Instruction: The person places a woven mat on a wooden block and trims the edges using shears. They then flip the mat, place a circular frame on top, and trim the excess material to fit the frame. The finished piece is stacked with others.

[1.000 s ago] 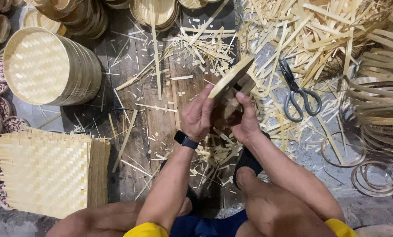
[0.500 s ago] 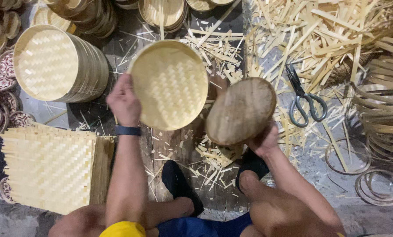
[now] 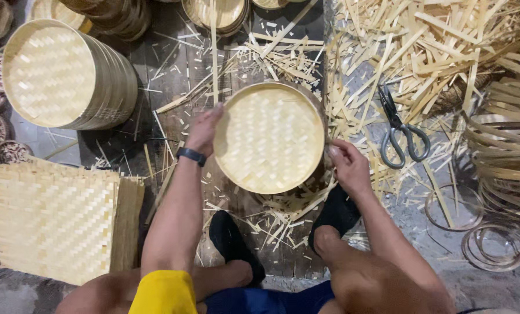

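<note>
Between the two hands sits a round woven tray [image 3: 268, 138], its pale plaited face turned up toward the camera. It rests over a dark plank floor [image 3: 149, 116] just ahead of the person's black shoes [image 3: 336, 212]. The left hand [image 3: 203, 129], a dark band at its wrist, lies with open fingers against the tray's left rim, thumb side toward the weave. The right hand [image 3: 347, 166] curls round the right rim lower down, its fingers hidden under the edge, so how tightly it grips I cannot tell. Holding from opposite sides seems to keep the disc level and steady, and would let it be turned by its rim.

Left of the left hand and farther out, a stack of finished trays [image 3: 68, 72] lies tipped on its side. Nearer the body on that side lies a pile of square woven mats [image 3: 56, 218], within easy reach as stock. Right of the right hand, scissors [image 3: 400, 131] lie shut among loose bamboo strips [image 3: 434, 52]. Farther right are coils of bent hoops [image 3: 504, 145] and a few thin rings [image 3: 492, 244]. Offcuts litter the floor under the tray.
</note>
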